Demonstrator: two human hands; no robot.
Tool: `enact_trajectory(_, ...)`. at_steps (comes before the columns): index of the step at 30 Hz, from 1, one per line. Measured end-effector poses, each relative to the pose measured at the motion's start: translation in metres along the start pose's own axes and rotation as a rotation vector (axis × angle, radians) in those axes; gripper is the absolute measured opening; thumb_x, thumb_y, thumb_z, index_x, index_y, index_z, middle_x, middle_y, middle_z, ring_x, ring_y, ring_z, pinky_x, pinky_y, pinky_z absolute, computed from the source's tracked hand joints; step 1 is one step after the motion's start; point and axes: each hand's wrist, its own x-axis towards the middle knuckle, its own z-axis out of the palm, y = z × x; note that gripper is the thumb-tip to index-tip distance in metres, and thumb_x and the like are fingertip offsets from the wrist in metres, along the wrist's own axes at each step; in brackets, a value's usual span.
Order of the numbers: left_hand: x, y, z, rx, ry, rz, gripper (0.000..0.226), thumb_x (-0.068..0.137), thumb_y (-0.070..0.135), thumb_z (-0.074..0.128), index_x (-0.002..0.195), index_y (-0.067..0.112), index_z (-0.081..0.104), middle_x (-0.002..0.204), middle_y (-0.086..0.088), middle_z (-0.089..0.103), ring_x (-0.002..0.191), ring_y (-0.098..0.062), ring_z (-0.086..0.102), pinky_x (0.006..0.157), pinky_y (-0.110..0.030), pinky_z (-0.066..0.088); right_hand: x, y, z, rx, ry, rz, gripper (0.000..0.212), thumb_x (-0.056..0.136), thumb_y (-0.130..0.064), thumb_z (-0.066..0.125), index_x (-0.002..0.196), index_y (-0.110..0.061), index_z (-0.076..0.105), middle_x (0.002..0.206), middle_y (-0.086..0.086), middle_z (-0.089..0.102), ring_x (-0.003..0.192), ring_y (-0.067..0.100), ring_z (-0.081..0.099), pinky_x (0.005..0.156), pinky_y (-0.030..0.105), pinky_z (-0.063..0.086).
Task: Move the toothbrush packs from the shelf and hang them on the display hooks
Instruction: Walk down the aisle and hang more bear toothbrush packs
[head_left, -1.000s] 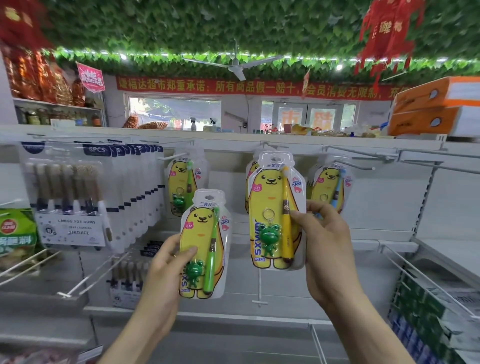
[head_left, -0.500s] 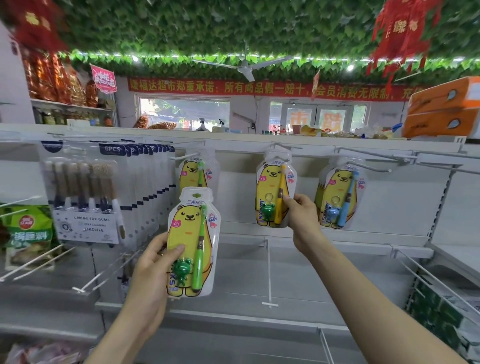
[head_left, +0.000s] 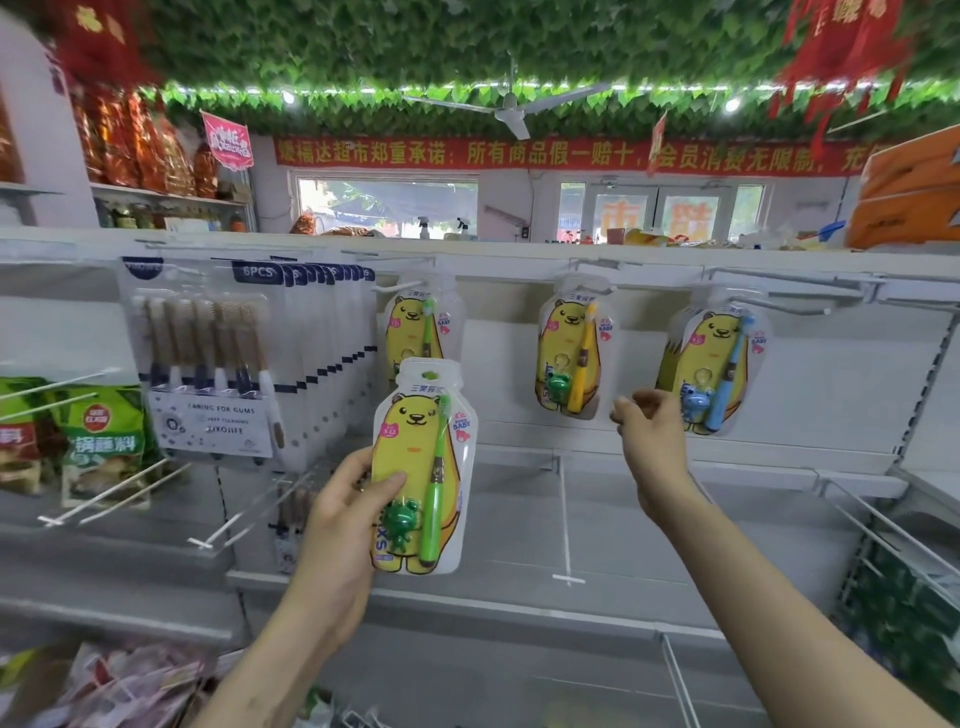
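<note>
Shop shelving (head_left: 519, 441) — left grip (head_left: 337, 519) holds green toothbrush pack (head_left: 421, 467); right grip (head_left: 654, 436) empty, loosely curled. Best practice — thread hang-hole squarely onto hook (head_left: 392, 284).

Behind held pack (head_left: 415, 431), hung pack's (head_left: 410, 322) lower half; orange boxes (head_left: 909, 197) partly off-frame.

Two arms of a person at work, seen from a head-worn camera. The left hand (head_left: 337, 519) and the right hand (head_left: 655, 441) are bare, as are both wrists. The left forearm (head_left: 270, 665) and the right forearm (head_left: 779, 623) are uncovered down to the lower edge of the picture, slender and smooth. The fingers (head_left: 631, 411) are slim; the nails are too blurred to judge.
</note>
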Motion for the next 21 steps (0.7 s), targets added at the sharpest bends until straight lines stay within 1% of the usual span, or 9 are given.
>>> enact_trajectory(2,-0.001,-0.004,0.005,0.000,-0.021,-0.003,0.021,0.099,0.008,0.062,0.119,0.013,0.070,0.117,-0.019,0.076,0.098,-0.035,0.075,0.093,-0.057,0.056,-0.019,-0.002,-0.011,-0.046,-0.017,-0.043,0.028,0.106,-0.025,0.060,0.131,-0.019,0.050,0.120,-0.001,0.060,0.115,0.024,0.062,0.097,0.039,0.050)
enact_trajectory(4,-0.001,-0.008,0.014,-0.010,-0.034,-0.008,0.020,0.099,0.009,0.063,0.118,0.013,0.070,0.119,-0.020,0.075,0.102,-0.037,0.074,0.095,-0.058,0.055,-0.039,-0.007,-0.019,-0.034,-0.072,-0.090,0.022,0.106,-0.025,0.060,0.127,-0.020,0.054,0.116,-0.002,0.065,0.112,0.023,0.066,0.100,0.043,0.055)
enact_trajectory(6,-0.002,-0.010,0.027,-0.023,-0.052,-0.018,0.021,0.099,0.009,0.063,0.118,0.012,0.070,0.121,-0.021,0.074,0.108,-0.042,0.072,0.097,-0.060,0.054,-0.062,-0.018,-0.024,0.033,-0.183,-0.114,0.016,0.106,-0.024,0.059,0.121,-0.019,0.060,0.111,0.003,0.071,0.103,0.021,0.073,0.096,0.042,0.060)
enact_trajectory(8,-0.005,-0.012,0.042,-0.041,-0.075,-0.032,0.022,0.100,0.009,0.062,0.119,0.013,0.071,0.121,-0.020,0.074,0.108,-0.041,0.073,0.097,-0.061,0.055,-0.082,-0.031,-0.027,0.094,-0.319,-0.123,0.015,0.107,-0.023,0.058,0.120,-0.017,0.064,0.107,0.007,0.076,0.098,0.022,0.076,0.089,0.039,0.063)
enact_trajectory(12,-0.014,-0.016,0.069,-0.063,-0.132,-0.041,0.020,0.101,0.012,0.061,0.119,0.013,0.072,0.120,-0.020,0.074,0.111,-0.040,0.072,0.100,-0.064,0.055,-0.116,-0.041,-0.029,0.128,-0.515,-0.134,0.023,0.108,-0.025,0.055,0.128,-0.019,0.064,0.114,-0.002,0.076,0.106,0.016,0.074,0.086,0.036,0.063)
enact_trajectory(14,-0.018,-0.017,0.079,-0.091,-0.140,-0.049,0.021,0.102,0.011,0.061,0.120,0.011,0.071,0.119,-0.021,0.074,0.112,-0.041,0.071,0.100,-0.064,0.055,-0.125,-0.038,-0.028,0.145,-0.519,-0.148,0.025,0.108,-0.021,0.055,0.131,-0.019,0.063,0.118,-0.003,0.076,0.111,0.014,0.072,0.089,0.037,0.063)
enact_trajectory(17,-0.021,-0.017,0.086,-0.117,-0.146,-0.053,0.024,0.102,0.011,0.060,0.124,0.008,0.069,0.120,-0.023,0.074,0.114,-0.043,0.070,0.101,-0.066,0.053,-0.128,-0.035,-0.027,0.162,-0.471,-0.146,0.020,0.107,-0.013,0.056,0.124,-0.017,0.066,0.114,0.001,0.077,0.111,0.024,0.072,0.091,0.042,0.063)
enact_trajectory(19,-0.021,-0.014,0.086,-0.128,-0.150,-0.047,0.024,0.101,0.014,0.061,0.123,0.007,0.069,0.120,-0.025,0.073,0.114,-0.044,0.070,0.102,-0.068,0.052,-0.128,-0.037,-0.026,0.163,-0.455,-0.148,0.018,0.106,-0.012,0.057,0.120,-0.016,0.067,0.110,0.003,0.077,0.109,0.027,0.071,0.088,0.039,0.062)
enact_trajectory(21,-0.018,-0.006,0.082,-0.141,-0.142,-0.024,0.023,0.099,0.017,0.062,0.118,0.005,0.069,0.118,-0.026,0.073,0.109,-0.042,0.072,0.102,-0.067,0.053,-0.129,-0.043,-0.023,0.162,-0.462,-0.163,0.017,0.106,-0.012,0.057,0.119,-0.015,0.068,0.109,0.003,0.077,0.108,0.025,0.072,0.087,0.037,0.062)
